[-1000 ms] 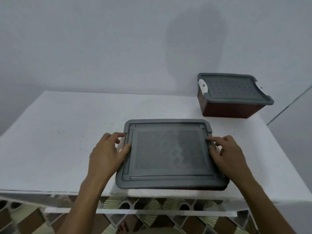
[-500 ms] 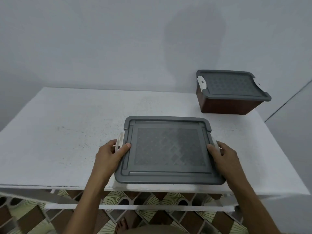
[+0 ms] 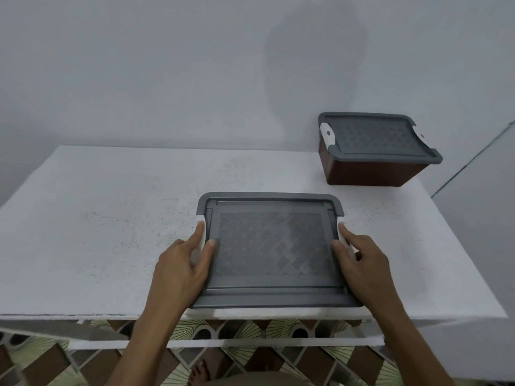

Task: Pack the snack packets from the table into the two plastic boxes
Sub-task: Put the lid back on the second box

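By left hand (image 3: 181, 263), white plastic side latch (image 3: 201, 232) is pinched against grey-lidded near plastic box (image 3: 271, 246) at white table (image 3: 111, 218) front edge, thumb on lid. By right hand (image 3: 359, 263), opposite white latch (image 3: 344, 240) is pinched likewise. Latches, swung out 0.5 s ago, are folded in. Second grey-lidded brown box (image 3: 370, 151) is parked back-right. No packets visible; packing judged done.

Of 2 grey-lidded boxes, both closed, the near box (image 3: 269, 246) lies at lower centre with white side latches, the brown-walled far box (image 3: 373, 151) at upper right.
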`<state>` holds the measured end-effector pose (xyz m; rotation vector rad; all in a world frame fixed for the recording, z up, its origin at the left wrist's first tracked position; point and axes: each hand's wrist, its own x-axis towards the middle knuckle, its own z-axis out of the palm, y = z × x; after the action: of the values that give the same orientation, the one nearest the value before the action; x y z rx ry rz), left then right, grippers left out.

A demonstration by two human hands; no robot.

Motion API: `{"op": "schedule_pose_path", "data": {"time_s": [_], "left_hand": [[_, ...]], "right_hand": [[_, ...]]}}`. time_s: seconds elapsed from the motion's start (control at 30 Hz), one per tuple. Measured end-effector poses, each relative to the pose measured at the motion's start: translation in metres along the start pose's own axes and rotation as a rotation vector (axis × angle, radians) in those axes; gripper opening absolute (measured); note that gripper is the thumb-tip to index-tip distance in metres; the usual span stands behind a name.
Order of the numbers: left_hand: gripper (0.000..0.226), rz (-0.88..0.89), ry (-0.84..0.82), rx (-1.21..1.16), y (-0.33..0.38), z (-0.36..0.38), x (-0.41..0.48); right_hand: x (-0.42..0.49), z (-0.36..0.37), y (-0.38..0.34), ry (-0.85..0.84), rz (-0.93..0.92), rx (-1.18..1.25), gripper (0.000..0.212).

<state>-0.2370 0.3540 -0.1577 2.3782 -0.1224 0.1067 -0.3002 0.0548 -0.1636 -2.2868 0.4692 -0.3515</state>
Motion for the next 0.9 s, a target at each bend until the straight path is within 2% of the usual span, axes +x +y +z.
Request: {"op": "schedule_pose_path", "data": {"time_s": [0.17, 0.4, 0.63, 0.73, 0.9], "left_hand": [[0.038, -0.078, 0.103, -0.145, 0.001, 0.007, -0.001], [0.04, -0.074, 0.107, -0.188, 0.03, 0.035, 0.012], [0.048, 0.08, -0.056, -0.18, 0.086, 0.101, 0.038], [0.052, 0.122, -0.169, -0.206, 0.114, 0.132, 0.046], [0.057, 0.164, -0.286, -0.186, 0.167, 0.176, 0.053]], "right_hand": [[0.002, 0.001, -0.001, 0.035, -0.103, -0.134, 0.046], [0.039, -0.022, 0.017, 0.021, -0.088, -0.225, 0.046], [0.083, -0.08, 0.056, 0.0, 0.093, -0.469, 0.047], [0.1, -0.1, 0.077, 0.06, 0.197, -0.601, 0.046], [0.124, -0.12, 0.11, 0.169, 0.332, -0.629, 0.049]]}}
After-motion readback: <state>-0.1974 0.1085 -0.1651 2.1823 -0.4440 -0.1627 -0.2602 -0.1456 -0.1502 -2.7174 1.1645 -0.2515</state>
